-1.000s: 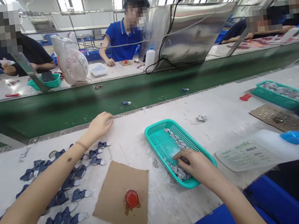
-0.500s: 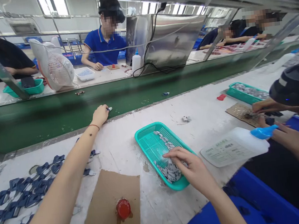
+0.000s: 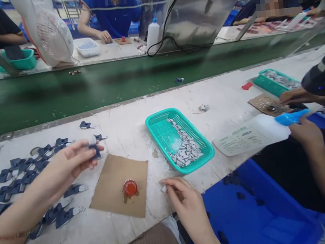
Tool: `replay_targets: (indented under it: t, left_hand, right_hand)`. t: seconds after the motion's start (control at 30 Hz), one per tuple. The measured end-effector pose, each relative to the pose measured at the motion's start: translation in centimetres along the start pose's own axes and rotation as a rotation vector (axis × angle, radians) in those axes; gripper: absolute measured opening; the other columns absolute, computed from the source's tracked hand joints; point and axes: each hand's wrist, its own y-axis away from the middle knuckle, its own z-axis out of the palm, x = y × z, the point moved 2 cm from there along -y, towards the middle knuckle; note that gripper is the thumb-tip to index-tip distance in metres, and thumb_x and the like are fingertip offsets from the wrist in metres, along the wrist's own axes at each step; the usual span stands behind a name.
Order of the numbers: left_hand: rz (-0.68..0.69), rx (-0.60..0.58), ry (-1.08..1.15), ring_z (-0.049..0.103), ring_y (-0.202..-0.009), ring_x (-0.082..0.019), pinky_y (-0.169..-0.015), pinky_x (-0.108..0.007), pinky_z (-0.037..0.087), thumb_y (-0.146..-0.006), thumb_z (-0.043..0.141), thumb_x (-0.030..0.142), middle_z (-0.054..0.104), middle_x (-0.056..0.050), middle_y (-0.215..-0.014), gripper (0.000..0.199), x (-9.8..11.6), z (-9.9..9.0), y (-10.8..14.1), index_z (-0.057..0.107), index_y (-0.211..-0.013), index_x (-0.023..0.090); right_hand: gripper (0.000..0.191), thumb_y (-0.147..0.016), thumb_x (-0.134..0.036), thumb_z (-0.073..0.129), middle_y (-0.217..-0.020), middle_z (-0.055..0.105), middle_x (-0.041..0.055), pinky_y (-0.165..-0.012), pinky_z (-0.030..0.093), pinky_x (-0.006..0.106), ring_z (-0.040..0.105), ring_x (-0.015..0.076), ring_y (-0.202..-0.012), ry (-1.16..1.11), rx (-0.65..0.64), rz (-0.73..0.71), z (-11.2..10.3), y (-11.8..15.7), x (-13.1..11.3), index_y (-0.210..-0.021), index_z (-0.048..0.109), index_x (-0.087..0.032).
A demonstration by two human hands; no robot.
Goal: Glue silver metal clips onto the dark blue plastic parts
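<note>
My left hand [image 3: 74,159] holds a small dark blue piece [image 3: 95,150] with a pale tip, above the rows of dark blue pieces [image 3: 19,181] on the left. Between thumb and forefinger of my right hand [image 3: 186,201] is a small whitish piece [image 3: 164,188], low over the front of the table. A green basket [image 3: 159,146] with many small grey-white pieces [image 3: 187,149] sits just beyond my right hand. Between my hands, a red cap [image 3: 130,187] rests on a brown cardboard sheet [image 3: 106,195].
A co-worker's hand [image 3: 307,135] at the right grips a white bottle [image 3: 248,133] with a blue nozzle. A blue bin [image 3: 249,214] stands below the table's front edge. Behind the table runs a green belt [image 3: 117,84], with people seated beyond it.
My left hand has come back from the belt with the blue piece. My right hand has left the basket with a small piece and moved nearer. The view has tilted down.
</note>
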Motion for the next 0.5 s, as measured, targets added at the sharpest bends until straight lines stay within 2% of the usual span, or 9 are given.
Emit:
replay_targets:
  t: [0.13, 0.3, 0.4, 0.5]
  left_hand:
    - [-0.032, -0.031, -0.191, 0.063, -0.068, -0.014, -0.065, -0.021, 0.053, -0.077, 0.076, 0.04, 0.074, -0.005, -0.095, 0.029, -3.0, -1.1, 4.1, 0.075, -0.1, 0.023]
    - [-0.034, -0.05, -0.188, 0.062, -0.067, -0.017, -0.063, -0.023, 0.052, -0.078, 0.072, 0.047, 0.068, -0.003, -0.074, 0.034, -6.0, -1.1, 6.8, 0.076, -0.102, 0.024]
    - [-0.034, -0.055, -0.103, 0.06, -0.067, -0.016, -0.063, -0.023, 0.052, -0.079, 0.071, 0.046, 0.069, -0.004, -0.081, 0.032, -7.8, -0.4, 7.5, 0.076, -0.1, 0.022]
    - [-0.037, -0.017, 0.012, 0.062, -0.07, -0.015, -0.066, -0.023, 0.053, -0.079, 0.073, 0.044, 0.071, -0.005, -0.09, 0.029, -9.4, 0.7, 7.7, 0.076, -0.097, 0.021]
  right_hand:
    - [0.03, -0.097, -0.02, 0.04, -0.105, 0.066, 0.0101, -0.072, 0.056, 0.033, 0.068, 0.0212, -0.086, 0.203, -0.047, -0.075, -1.1, 0.0, -0.2, -0.11, 0.067, -0.02]
    - [0.044, -0.095, -0.008, 0.036, -0.128, 0.06, 0.0087, -0.092, 0.055, 0.039, 0.06, 0.0236, -0.117, 0.373, -0.264, -0.315, -2.3, 0.1, 0.1, -0.127, 0.059, -0.027]
    - [0.036, -0.096, -0.01, 0.041, -0.123, 0.064, 0.0084, -0.092, 0.055, 0.04, 0.062, 0.0238, -0.113, 0.407, -0.294, -0.41, -2.5, 0.0, 0.9, -0.121, 0.062, -0.026]
    - [0.024, -0.097, -0.015, 0.048, -0.109, 0.068, 0.009, -0.085, 0.056, 0.038, 0.066, 0.023, -0.101, 0.371, -0.27, -0.431, -2.5, -0.4, 0.7, -0.111, 0.066, -0.022]
